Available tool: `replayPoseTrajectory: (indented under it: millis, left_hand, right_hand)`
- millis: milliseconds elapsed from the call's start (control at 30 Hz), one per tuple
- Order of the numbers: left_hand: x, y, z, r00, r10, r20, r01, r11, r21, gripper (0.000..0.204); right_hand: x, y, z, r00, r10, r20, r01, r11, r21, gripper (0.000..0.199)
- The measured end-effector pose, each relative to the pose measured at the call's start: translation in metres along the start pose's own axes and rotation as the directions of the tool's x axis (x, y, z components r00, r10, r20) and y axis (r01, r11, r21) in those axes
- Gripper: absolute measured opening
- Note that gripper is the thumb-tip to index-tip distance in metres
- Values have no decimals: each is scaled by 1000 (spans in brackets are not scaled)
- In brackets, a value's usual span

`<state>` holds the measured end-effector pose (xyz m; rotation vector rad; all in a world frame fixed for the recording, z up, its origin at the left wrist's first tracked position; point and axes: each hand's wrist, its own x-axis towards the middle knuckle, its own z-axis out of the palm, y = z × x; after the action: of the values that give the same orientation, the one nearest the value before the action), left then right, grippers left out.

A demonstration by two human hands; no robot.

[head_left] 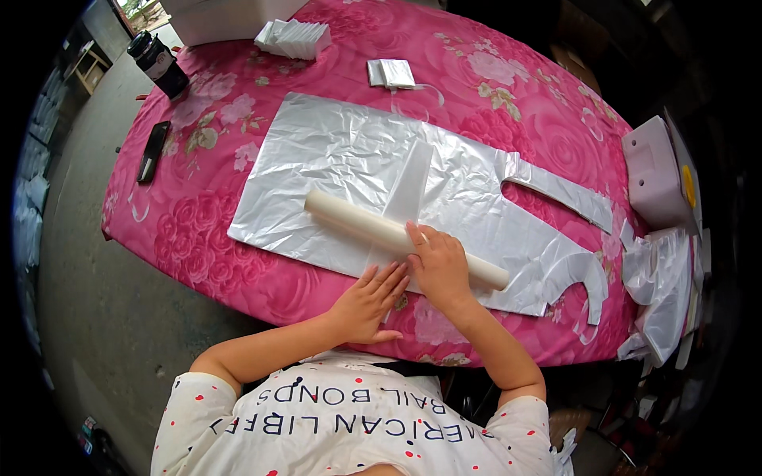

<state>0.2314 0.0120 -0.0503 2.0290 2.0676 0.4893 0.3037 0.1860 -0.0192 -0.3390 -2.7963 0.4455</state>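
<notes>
A silvery-white thin plastic apron (317, 151) lies spread over the table, its neck loop and cut-out end toward the right. Across its near half rests a long cream tube (357, 222), slanting down to the right. My right hand (440, 266) is over the tube's middle, fingers curled onto it. Close by, my left hand (367, 305) is open and flat at the apron's near edge, fingers pointing at the tube. A pale folded strip (411, 181) of plastic runs under the tube and out on the far side.
Small folded white packets (390, 74) and a bundle of more packets (292, 40) lie toward the back. A dark bottle (159, 65) and a black phone (154, 151) stand at left. At right are a white box (659, 174) and crumpled plastic (663, 278). Pink floral cloth (206, 238) covers the table.
</notes>
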Motion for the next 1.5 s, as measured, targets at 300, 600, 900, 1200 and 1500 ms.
replayPoseTrajectory:
  millis: [300,600,900,1200,1500]
  left_hand:
    - [-1,-1,-5,998,61,-22,-63,995,-80,91]
    - [-14,-5,-5,973,183,140,-177,983,-48,86]
    - [-20,7,2,973,180,144,-167,981,-99,82]
    - [-40,-16,-4,927,376,11,-375,926,-42,46]
    - [-44,-22,-13,934,341,-104,-353,926,-136,24]
  right_hand:
    - [-9,139,-36,891,340,-299,-412,883,-224,53]
    - [-21,20,-26,988,-102,116,95,993,67,50]
    - [73,57,6,991,-125,-40,125,992,-2,48]
    - [60,45,2,973,-218,-73,230,943,241,39]
    - [-16,-9,6,976,-211,50,176,906,385,48]
